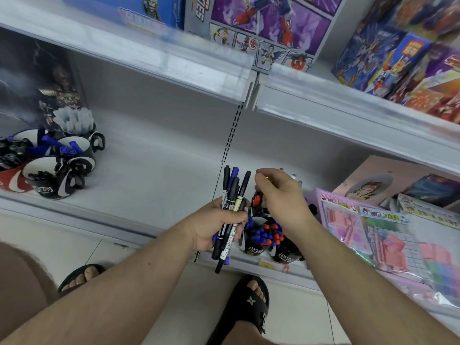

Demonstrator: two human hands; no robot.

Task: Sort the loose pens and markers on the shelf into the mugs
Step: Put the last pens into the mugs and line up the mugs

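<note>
shelf [154, 170]: white, carrying mugs | mugs at left end [56, 175]: black-and-white, part filled | mugs at front edge [263, 242]: packed with blue and orange caps | left hand [214, 227]: gripping bundle of markers [230, 210] just left of those mugs | right hand [281, 195]: above them, fingers curled; cannot tell whether pinching anything

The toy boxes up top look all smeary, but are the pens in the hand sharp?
Head view: the toy boxes at the upper right are smeared by motion blur and bent by the wide lens; the bundle of pens gripped by the left hand is crisp enough to show label print; the light is soft, with faint shadows.
</note>
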